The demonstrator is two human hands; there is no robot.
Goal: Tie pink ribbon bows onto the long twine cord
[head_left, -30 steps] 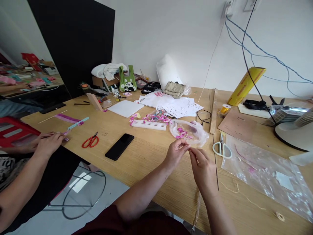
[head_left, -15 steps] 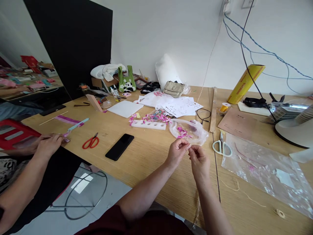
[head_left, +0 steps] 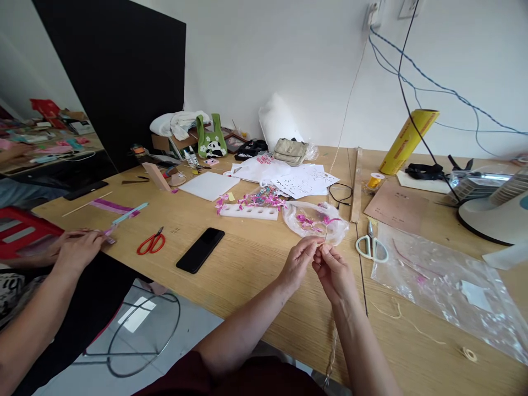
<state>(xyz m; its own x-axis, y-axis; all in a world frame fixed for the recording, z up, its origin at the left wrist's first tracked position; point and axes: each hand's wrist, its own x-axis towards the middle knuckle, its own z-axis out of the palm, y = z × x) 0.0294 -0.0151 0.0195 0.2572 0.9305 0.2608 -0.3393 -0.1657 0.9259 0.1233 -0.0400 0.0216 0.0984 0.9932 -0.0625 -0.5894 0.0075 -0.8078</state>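
Observation:
My left hand (head_left: pixel 300 261) and my right hand (head_left: pixel 335 270) meet above the table, thumbs and fingertips pinched together. Between them rises a thin dark stem, with a pink petal-like piece (head_left: pixel 330 219) at its top. What else lies inside the fingers is too small to make out. Just beyond the hands is a crumpled clear plastic bag (head_left: pixel 340 231) with pink petal pieces (head_left: pixel 304 221) in it. A braided cord (head_left: pixel 332 352) hangs by the table edge, beside my right forearm.
White-handled scissors (head_left: pixel 372 248) lie right of my hands, on a clear plastic sheet (head_left: pixel 437 286). Leftward are a black phone (head_left: pixel 201 250) and red scissors (head_left: pixel 152 242). A white foam strip (head_left: pixel 249 212) holds pink flowers. A co-worker's hands (head_left: pixel 80 250) are at the far left.
My hands have shifted slightly and my right wrist has turned. A thin stem with a pink piece now stands up above the fingertips. The view has moved a little.

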